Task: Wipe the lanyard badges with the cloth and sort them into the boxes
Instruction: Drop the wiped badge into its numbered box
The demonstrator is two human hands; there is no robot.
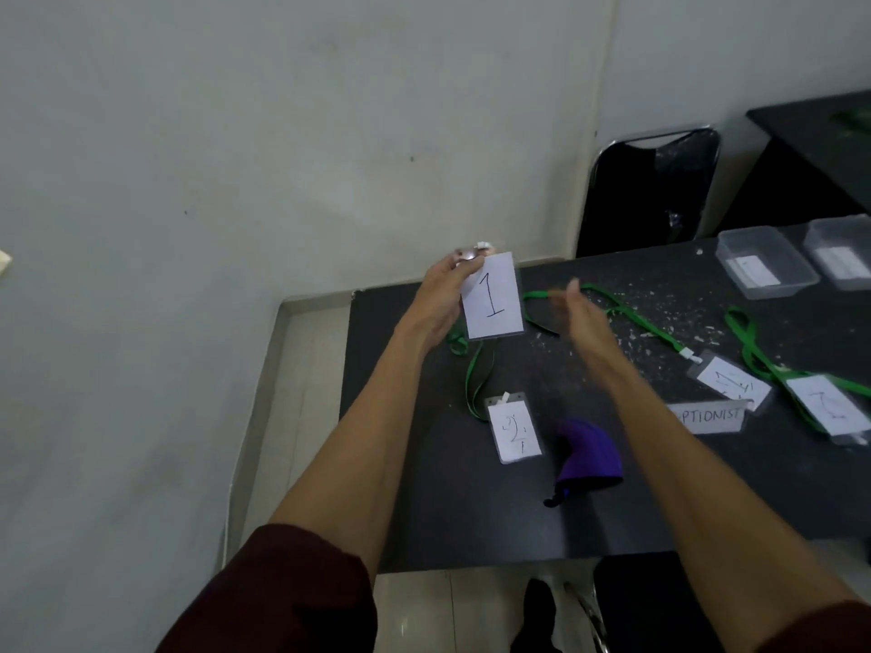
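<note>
A: Whereabouts of badge [492,299] "1"?
B: Pinched at top edge in left hand [447,285], hanging upright above table [424,511].
A: And cloth [589,454]?
B: Down on table, below and nearer right hand [579,318], loosely open, empty.

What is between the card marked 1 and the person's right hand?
In the head view, only a green lanyard loop lying on the dark table shows between the badge and the right hand.

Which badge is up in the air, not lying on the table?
The badge marked 1, which the left hand holds up by its top. The other three badges lie flat on the black table.
</note>
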